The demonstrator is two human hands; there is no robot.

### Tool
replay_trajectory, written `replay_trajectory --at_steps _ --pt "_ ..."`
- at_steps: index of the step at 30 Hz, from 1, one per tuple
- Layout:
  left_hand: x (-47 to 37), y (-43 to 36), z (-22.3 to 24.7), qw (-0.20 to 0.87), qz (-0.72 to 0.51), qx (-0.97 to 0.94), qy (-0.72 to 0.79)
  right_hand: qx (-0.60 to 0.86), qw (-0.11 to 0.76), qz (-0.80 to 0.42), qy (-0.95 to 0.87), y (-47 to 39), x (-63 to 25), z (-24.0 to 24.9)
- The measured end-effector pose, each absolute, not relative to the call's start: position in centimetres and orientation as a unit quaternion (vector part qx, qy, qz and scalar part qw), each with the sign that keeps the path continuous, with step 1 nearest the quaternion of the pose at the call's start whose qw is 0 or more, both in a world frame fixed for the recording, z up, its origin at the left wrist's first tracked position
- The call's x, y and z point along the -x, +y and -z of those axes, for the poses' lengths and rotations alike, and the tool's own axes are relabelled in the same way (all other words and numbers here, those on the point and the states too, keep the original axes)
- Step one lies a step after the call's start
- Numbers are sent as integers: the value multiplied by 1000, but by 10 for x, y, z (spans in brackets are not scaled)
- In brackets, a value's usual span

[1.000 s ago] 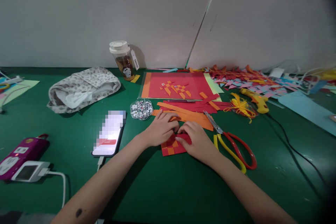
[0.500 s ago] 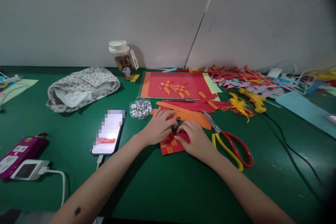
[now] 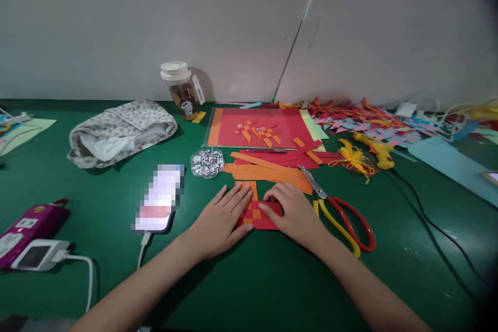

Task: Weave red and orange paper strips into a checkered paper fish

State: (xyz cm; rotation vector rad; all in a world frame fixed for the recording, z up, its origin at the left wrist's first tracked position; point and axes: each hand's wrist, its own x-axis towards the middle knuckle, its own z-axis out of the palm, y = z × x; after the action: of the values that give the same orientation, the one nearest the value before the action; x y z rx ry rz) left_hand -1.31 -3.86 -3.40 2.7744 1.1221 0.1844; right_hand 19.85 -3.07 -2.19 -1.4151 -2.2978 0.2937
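Observation:
Red and orange paper strips woven in a checker pattern (image 3: 256, 215) lie on the green table between my hands. My left hand (image 3: 222, 219) rests flat on the left side of the weave, its fingers stretched out and together. On the right, my right hand (image 3: 290, 212) has its fingers curled and its thumb pressed on a red strip of the weave. The part under both hands is hidden. Loose orange strips (image 3: 268, 173) lie just behind, and scissors (image 3: 336, 210) with one red and one yellow handle lie right of my right hand.
A clear case of googly eyes (image 3: 207, 162), a phone on a cable (image 3: 159, 198) and a purple power strip (image 3: 33, 231) lie to the left. Behind stand a lidded cup (image 3: 181, 91) and a red sheet with paper fish (image 3: 233, 119). A yellow glue gun (image 3: 375, 150) trails its cord rightward.
My left hand has come down and toward me, from pinching at the weave's far edge to lying flat on its left side. An upright orange strip now shows. My right hand stays close by.

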Motion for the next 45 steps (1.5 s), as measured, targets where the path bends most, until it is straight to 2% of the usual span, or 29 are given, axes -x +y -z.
replay_trajectory --at_steps 12,26,34,39,41,45 --pt "21 -33 30 70 -84 -903 415 458 214 -54 -861 -30 -200 25" --pt "18 -34 26 71 -100 -906 406 458 190 -49 -867 -30 -201 27" --pt "10 -39 29 98 -70 -917 380 468 206 -61 -857 -32 -200 24" --pt "12 -38 29 103 -72 -917 379 563 320 -12 -761 -13 -244 8" --pt "13 -38 29 104 -72 -917 378 668 340 40 -660 3 -280 2" --pt "12 -38 30 102 -76 -917 379 782 345 93 -510 43 -363 -6"
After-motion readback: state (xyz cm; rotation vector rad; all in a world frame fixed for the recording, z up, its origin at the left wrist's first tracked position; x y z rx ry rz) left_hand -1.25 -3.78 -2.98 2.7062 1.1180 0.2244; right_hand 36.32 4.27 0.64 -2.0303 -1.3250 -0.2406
